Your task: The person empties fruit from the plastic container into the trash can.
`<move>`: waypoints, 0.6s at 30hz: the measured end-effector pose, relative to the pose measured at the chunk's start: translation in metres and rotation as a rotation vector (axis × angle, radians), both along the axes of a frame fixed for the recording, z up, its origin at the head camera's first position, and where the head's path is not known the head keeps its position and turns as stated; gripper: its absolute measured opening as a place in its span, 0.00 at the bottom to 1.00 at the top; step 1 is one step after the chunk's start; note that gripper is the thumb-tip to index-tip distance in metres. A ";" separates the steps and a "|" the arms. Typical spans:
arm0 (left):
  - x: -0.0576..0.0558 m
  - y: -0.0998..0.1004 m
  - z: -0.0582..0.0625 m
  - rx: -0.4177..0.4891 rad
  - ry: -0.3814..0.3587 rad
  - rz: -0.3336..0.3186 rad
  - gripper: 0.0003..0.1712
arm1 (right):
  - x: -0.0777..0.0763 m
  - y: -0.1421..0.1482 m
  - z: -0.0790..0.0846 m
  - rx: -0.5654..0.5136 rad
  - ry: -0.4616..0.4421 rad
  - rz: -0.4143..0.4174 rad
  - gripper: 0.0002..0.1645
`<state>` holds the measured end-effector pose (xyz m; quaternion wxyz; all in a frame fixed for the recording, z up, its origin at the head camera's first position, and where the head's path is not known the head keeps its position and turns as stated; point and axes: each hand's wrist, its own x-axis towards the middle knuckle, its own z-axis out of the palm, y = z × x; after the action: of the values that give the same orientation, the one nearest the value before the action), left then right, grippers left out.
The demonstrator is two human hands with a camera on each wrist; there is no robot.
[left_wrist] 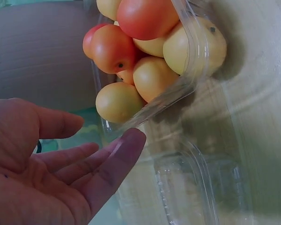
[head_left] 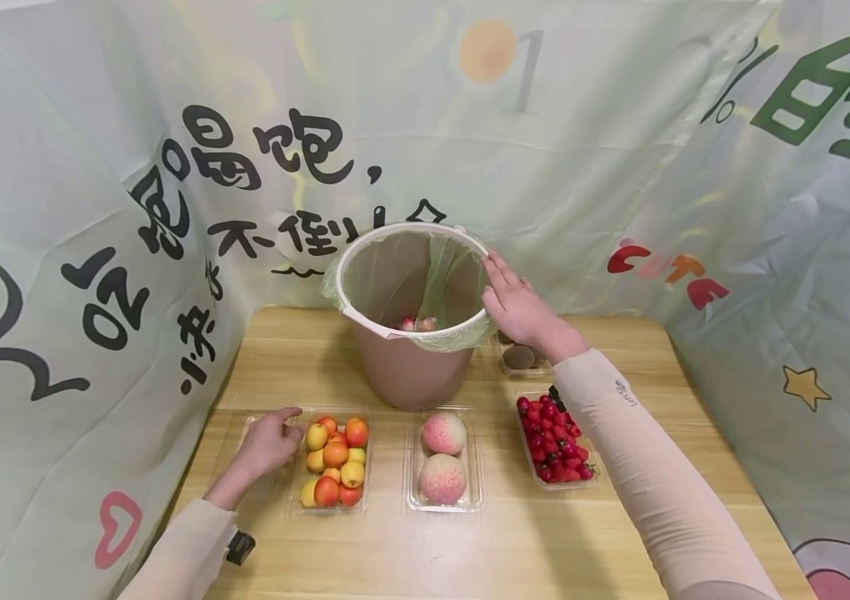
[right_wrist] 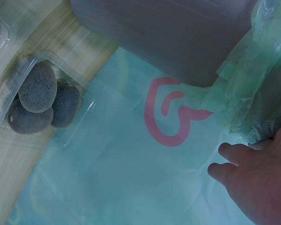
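My left hand (head_left: 269, 446) is beside a clear box (head_left: 367, 467) of small yellow-orange fruits (head_left: 336, 453). In the left wrist view the thumb and fingers are apart, and one fingertip is close to the box's corner; whether it touches, I cannot tell. My right hand (head_left: 521, 308) rests at the right side of the white rim of a pinkish-brown bin (head_left: 413, 367), fingers extended. A thin green bag (right_wrist: 241, 89) lines the bin and folds over its rim. A few reddish round things (head_left: 419, 324) lie inside, low down. The right thumb is mostly hidden.
Two pink-speckled peaches (head_left: 443, 478) sit in a clear tray at the middle. Right of them is a box of red berries (head_left: 556, 442). Behind it, another box holds dark grey-brown ovals (right_wrist: 38, 87). A clear box (left_wrist: 182, 187) lies beside the left hand. Printed cloth (head_left: 582, 167) surrounds the table.
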<state>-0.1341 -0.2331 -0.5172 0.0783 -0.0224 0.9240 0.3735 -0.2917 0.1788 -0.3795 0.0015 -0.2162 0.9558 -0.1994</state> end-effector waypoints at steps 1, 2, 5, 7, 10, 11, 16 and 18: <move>0.000 0.001 0.000 0.007 0.001 -0.001 0.27 | 0.000 0.000 0.000 -0.001 0.001 0.000 0.42; 0.000 0.001 -0.001 0.012 0.000 -0.006 0.27 | 0.000 0.000 0.000 -0.001 0.002 0.000 0.42; 0.002 0.004 -0.002 0.030 -0.005 -0.011 0.27 | 0.000 -0.001 -0.001 -0.003 0.008 0.000 0.42; 0.003 0.006 -0.004 0.032 -0.013 -0.013 0.27 | -0.001 -0.001 -0.001 -0.001 0.011 0.000 0.42; 0.004 0.008 -0.006 0.031 -0.026 -0.011 0.28 | -0.001 -0.001 -0.001 0.000 0.009 0.000 0.42; 0.004 0.008 -0.007 0.027 -0.020 -0.014 0.28 | -0.001 -0.001 -0.001 -0.001 0.008 -0.001 0.42; 0.006 0.011 -0.015 -0.001 0.010 -0.015 0.29 | 0.000 0.000 0.000 -0.006 0.001 -0.002 0.42; 0.007 0.012 -0.019 0.002 0.003 -0.008 0.31 | 0.000 0.000 0.000 -0.004 0.003 -0.002 0.42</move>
<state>-0.1275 -0.2209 -0.5362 0.0785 -0.0180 0.9239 0.3741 -0.2914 0.1784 -0.3798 -0.0004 -0.2154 0.9556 -0.2010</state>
